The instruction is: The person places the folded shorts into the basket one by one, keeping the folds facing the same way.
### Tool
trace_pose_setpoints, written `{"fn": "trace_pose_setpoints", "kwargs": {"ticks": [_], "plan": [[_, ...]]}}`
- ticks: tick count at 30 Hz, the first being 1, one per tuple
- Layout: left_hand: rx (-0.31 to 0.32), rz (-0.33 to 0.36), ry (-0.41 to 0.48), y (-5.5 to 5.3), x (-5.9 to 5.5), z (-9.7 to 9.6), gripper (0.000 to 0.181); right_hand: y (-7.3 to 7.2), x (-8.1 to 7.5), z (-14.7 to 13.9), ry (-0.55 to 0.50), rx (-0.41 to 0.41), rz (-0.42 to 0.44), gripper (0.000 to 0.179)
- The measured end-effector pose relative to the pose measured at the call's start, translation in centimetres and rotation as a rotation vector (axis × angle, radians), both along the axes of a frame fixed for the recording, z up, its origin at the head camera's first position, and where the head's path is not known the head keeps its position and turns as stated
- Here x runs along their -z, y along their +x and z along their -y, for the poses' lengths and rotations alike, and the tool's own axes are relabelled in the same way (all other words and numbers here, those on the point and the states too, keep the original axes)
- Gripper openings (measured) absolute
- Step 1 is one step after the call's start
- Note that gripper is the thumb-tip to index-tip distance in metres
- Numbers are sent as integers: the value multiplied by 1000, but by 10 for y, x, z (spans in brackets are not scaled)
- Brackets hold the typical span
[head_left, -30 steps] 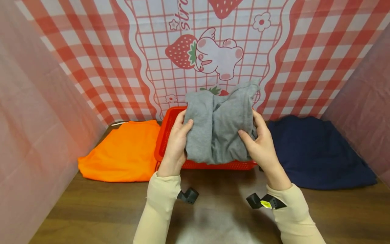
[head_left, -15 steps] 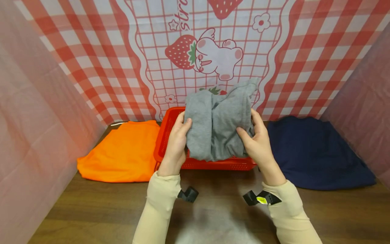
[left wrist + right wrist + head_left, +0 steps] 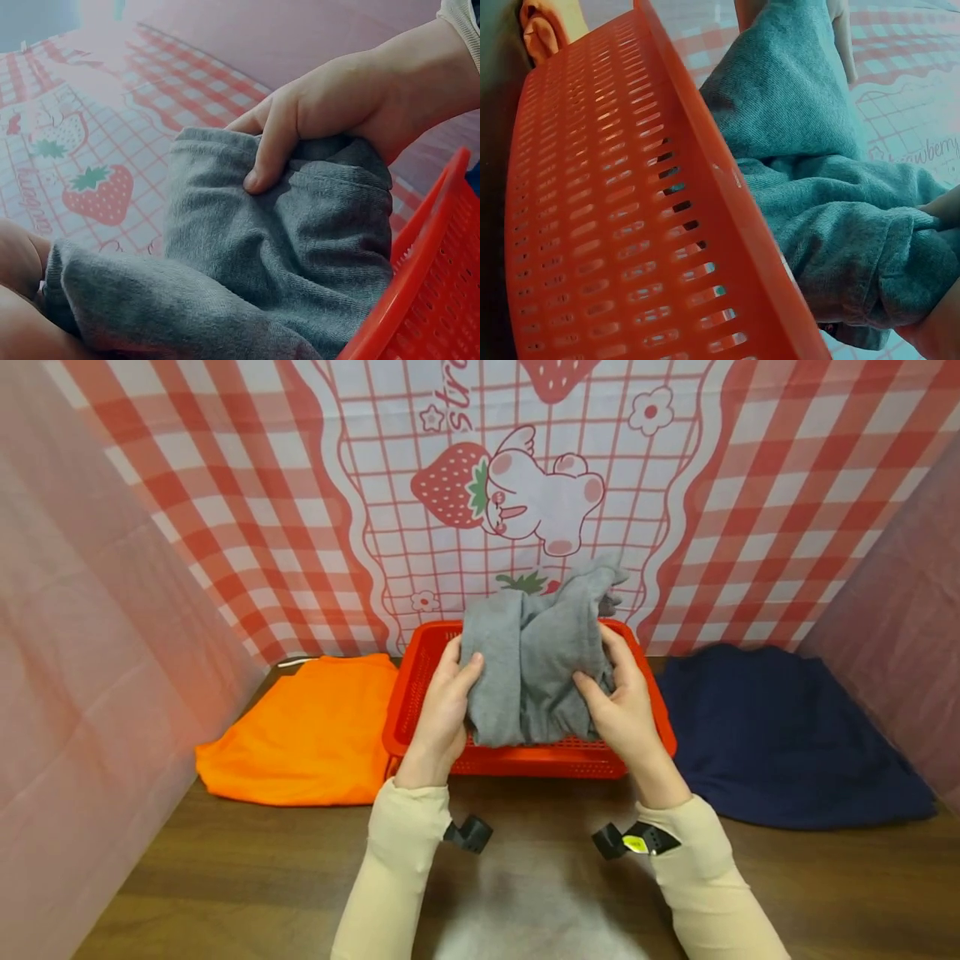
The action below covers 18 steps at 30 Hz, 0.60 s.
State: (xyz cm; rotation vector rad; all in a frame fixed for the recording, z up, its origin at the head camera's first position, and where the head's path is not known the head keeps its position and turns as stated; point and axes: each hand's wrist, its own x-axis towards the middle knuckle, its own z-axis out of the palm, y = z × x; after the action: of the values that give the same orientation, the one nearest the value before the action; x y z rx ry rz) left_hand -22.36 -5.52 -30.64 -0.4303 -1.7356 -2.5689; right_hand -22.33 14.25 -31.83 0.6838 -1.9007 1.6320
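Note:
A grey folded garment (image 3: 521, 668) of soft knit cloth hangs over the red plastic basket (image 3: 416, 685) in the head view. My left hand (image 3: 444, 706) grips its left side, thumb on the near face and fingers behind. On the right side, my right hand (image 3: 626, 706) pinches the cloth the same way, and a loose corner sticks up above it. The left wrist view shows the right thumb (image 3: 266, 161) pressing just below a stitched edge. In the right wrist view, the garment (image 3: 795, 82) droops close behind the basket's rim (image 3: 735, 195).
Left of the basket lies an orange garment (image 3: 307, 731) with a white cord (image 3: 294, 662) at its top. A navy garment (image 3: 787, 739) lies flat on the right. Behind stands a checked strawberry-print cloth (image 3: 525, 485); the wooden table (image 3: 525, 852) extends in front.
The grey garment has come down and slightly nearer over the basket. My right hand has moved left, closer to the left hand, and more of the basket's right rim shows.

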Motion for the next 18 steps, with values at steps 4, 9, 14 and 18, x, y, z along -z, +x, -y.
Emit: {"fn": "trace_pose_setpoints", "kwargs": {"ticks": [4,9,14,18], "plan": [[-31,10,-16,-4,3,0,41,-1,2,1,-2,-12,10,57],[-50,9,-63,-6,7,1,48,-5,6,2,-14,-16,29,56],[-84,22,-72,-9,10,0,51,-6,11,2,-12,-10,64,57],[-100,36,-60,-11,11,1,52,-7,13,2,-14,-5,89,58]]}}
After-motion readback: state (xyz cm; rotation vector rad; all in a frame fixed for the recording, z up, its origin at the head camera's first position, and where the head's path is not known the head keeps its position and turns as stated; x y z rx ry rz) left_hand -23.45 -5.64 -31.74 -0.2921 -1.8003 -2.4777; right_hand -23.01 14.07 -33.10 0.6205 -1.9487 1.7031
